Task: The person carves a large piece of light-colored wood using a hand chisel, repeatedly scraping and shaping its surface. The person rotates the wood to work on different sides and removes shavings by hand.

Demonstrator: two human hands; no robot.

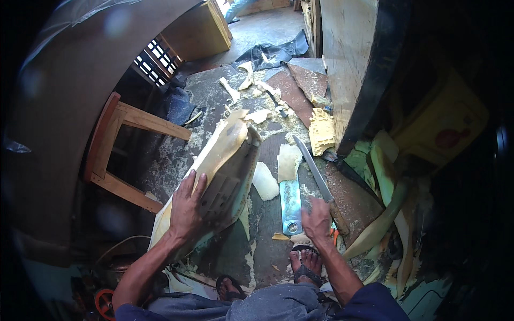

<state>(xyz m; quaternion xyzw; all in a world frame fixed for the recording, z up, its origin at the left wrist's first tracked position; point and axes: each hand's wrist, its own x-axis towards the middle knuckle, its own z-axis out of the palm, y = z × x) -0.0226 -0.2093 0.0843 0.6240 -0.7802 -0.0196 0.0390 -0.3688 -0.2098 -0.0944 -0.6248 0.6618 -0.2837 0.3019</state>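
One left hand rests, fingers apart, on a foam-covered shell at eleven o'clock; the right hand, near the one-o'clock knife, I can't tell its grip.

Right hand blurred, grip unclear; distant leg cut off by top edge
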